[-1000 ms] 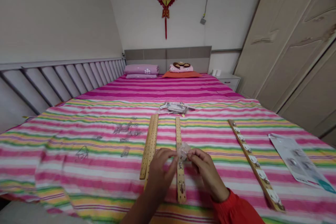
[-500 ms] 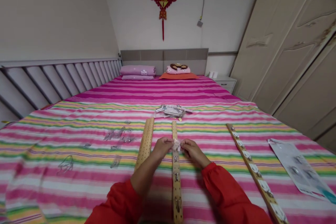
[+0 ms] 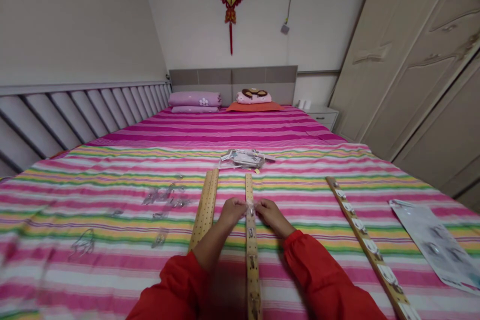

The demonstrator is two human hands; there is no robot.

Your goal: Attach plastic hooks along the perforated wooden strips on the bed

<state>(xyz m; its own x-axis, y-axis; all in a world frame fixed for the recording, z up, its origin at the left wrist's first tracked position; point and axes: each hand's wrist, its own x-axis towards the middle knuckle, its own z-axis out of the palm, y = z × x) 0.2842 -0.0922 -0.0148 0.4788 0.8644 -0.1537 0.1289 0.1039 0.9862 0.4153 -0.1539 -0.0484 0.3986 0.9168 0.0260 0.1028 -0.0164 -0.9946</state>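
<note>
A long perforated wooden strip (image 3: 252,247) lies lengthwise in front of me, with several small metal pieces fixed along it. Over its upper part, my left hand (image 3: 231,211) and my right hand (image 3: 273,216) come together from either side, fingers pinched. Between the fingertips is a small clear plastic bag (image 3: 250,204); what it contains is too small to make out. One metal piece (image 3: 251,233) sits on the strip just below the hands. Left of my left hand lie more perforated wooden strips (image 3: 204,205), side by side.
Small clear packets (image 3: 180,202) and a thin wire-like bundle (image 3: 83,242) lie at left on the striped bedspread (image 3: 123,260). Plastic packaging (image 3: 245,158) is heaped beyond the strips. At right are a wooden strip with white round pieces (image 3: 371,246) and a clear package (image 3: 431,245).
My fingertips have drawn closer together over the strip, the plastic bag still between them. The view has shifted slightly.
</note>
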